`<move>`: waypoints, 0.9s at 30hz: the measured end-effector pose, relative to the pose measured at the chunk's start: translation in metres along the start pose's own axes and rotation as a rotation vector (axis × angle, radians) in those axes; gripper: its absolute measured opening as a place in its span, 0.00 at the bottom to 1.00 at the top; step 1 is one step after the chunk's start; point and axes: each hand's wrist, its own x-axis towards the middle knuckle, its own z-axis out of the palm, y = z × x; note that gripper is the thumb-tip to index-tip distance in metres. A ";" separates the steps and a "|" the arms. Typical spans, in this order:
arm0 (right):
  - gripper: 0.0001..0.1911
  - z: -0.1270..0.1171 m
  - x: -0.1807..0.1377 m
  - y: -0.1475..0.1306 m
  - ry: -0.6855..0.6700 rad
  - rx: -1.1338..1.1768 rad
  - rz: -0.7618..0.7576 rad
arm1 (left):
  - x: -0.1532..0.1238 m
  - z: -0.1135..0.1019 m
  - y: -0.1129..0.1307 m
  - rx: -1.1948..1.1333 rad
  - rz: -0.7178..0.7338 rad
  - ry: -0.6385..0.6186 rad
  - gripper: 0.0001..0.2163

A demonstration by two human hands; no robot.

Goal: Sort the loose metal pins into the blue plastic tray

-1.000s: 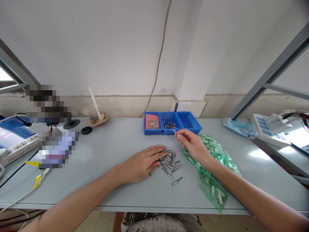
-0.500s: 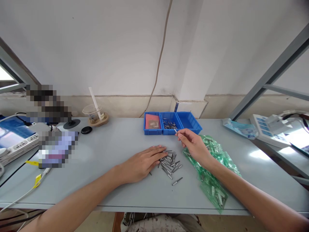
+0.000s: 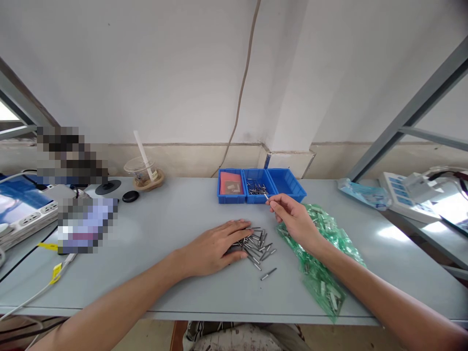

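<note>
My left hand (image 3: 219, 246) lies over the left side of a loose pile of small metal pins (image 3: 258, 243), thumb spread away from the fingers, covering part of the pile. Between thumb and fingertips my right hand (image 3: 292, 217) pinches one thin metal pin (image 3: 266, 196), just in front of the middle blue bin (image 3: 256, 199). More pins lie inside that bin. A single pin (image 3: 268, 274) rests apart, nearer the table's front edge. Under my right wrist is a green plastic bag (image 3: 325, 263) with wrapped pieces in it.
The left blue bin (image 3: 231, 199) holds a red packet; the right blue bin (image 3: 287, 181) adjoins the middle one. A lidded cup with a straw (image 3: 141, 168), a black round object (image 3: 130, 196) and a power strip (image 3: 34, 218) stand left. A blue plastic packet (image 3: 365, 193) lies right.
My left thumb has spread away from the fingers, baring more pins beneath the hand. My right hand stays almost in place, still pinching the pin by the middle bin.
</note>
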 end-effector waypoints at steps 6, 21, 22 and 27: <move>0.17 0.000 -0.001 -0.002 -0.001 0.004 0.005 | 0.000 0.000 0.000 0.018 0.001 -0.003 0.27; 0.17 0.001 0.000 0.001 -0.004 -0.006 0.001 | 0.000 0.000 0.002 0.000 -0.016 -0.002 0.22; 0.17 0.001 0.000 0.001 -0.006 -0.005 0.001 | 0.000 0.000 0.002 0.004 -0.017 -0.001 0.22; 0.17 0.000 0.000 0.001 -0.003 -0.007 -0.002 | 0.000 0.000 0.002 0.020 -0.018 0.020 0.22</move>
